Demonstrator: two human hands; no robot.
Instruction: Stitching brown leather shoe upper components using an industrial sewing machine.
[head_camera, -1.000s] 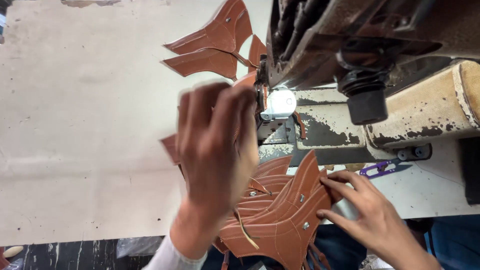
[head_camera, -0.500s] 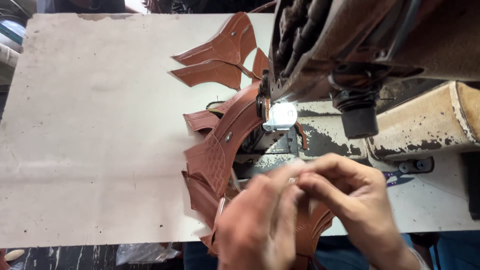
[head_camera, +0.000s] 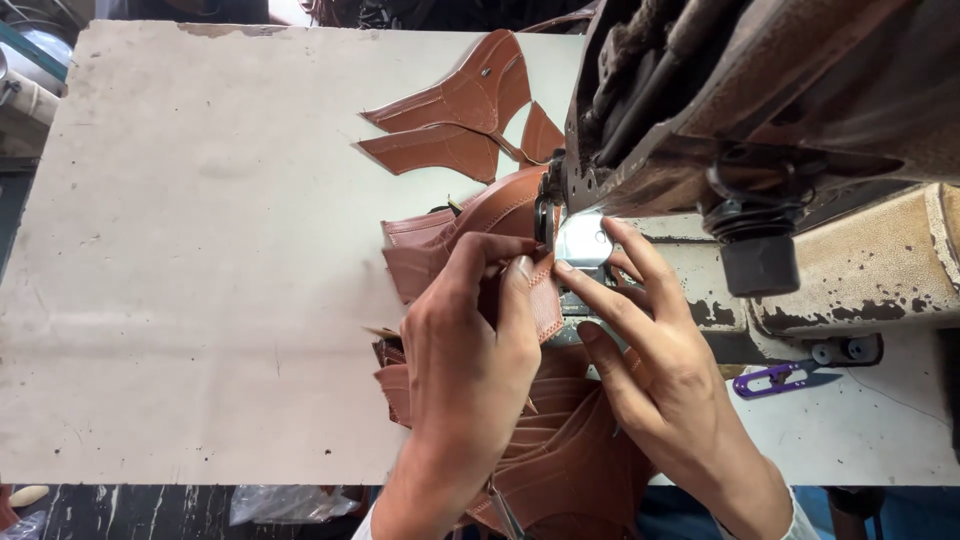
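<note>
1. Workpiece location: the brown leather piece (head_camera: 545, 290) sits at the needle area of the industrial sewing machine (head_camera: 760, 110), directly below the lit spot at the presser foot (head_camera: 548, 215). It has a stitched edge and is linked to a chain of similar leather pieces (head_camera: 560, 450) hanging toward the operator.

2. Left hand (head_camera: 470, 340): closed in a pinch on the leather piece, thumb and index finger gripping its near edge just beside the foot. Keep this pinch light so the feed moves the leather, not the hand.

3. Right hand (head_camera: 640, 340): not gripping; fingers extended and spread, fingertips pressing on the right margin of the piece against the machine bed (head_camera: 700, 290). Hold flat downward pressure here so the piece does not lift or pivot.

4. Alignment: judged from the frame, the seam edge should run parallel to the foot. Steer with small corrections of the left pinch, and keep both sets of fingertips clear of the needle line.

5. Finished pieces (head_camera: 450, 120) lie fanned on the beige table top (head_camera: 200, 250) behind the foot. Let the connecting thread stay slack so it does not drag the piece.

6. A purple thread snip (head_camera: 775, 378) lies on the bed to the right, well apart from both hands.
</note>
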